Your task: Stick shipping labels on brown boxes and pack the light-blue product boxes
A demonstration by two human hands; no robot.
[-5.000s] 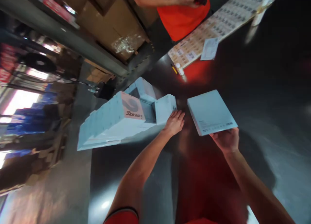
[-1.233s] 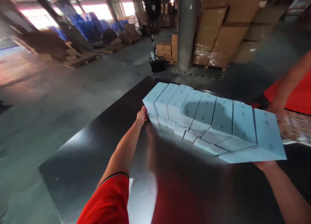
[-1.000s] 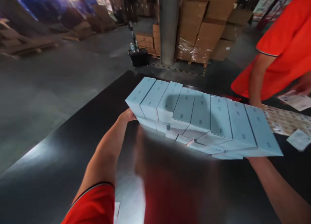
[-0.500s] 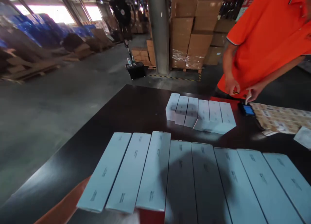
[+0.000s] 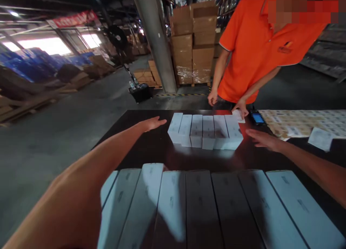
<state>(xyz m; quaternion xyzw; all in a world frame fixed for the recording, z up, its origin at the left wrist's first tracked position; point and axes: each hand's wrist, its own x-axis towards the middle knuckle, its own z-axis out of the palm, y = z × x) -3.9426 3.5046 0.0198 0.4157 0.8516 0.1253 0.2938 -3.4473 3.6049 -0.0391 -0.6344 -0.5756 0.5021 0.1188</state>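
Note:
Both my arms reach forward over the dark table [image 5: 129, 141]. My left hand [image 5: 152, 124] has its fingers stretched out, just left of a row of small white boxes [image 5: 202, 132], and holds nothing. To the right of that row, my right hand [image 5: 263, 139] is open too, fingers extended toward the end box and a little apart from it. Nearer to me stands a row of several longer white boxes [image 5: 198, 205], side by side, with small dark print on top. My left forearm covers part of its left end.
Across the table a person in an orange shirt [image 5: 251, 50] touches a white paper [image 5: 238, 116]. Right of it are a device with a blue screen [image 5: 258, 117], a sheet of labels [image 5: 305, 121] and a loose paper [image 5: 320, 138]. Cartons [image 5: 193, 50] and a pillar [image 5: 154, 36] stand behind.
Both my hands have come forward to either side of the far row of boxes. That row's boxes look more evenly lined up. The other person's hand has lowered paper to the table.

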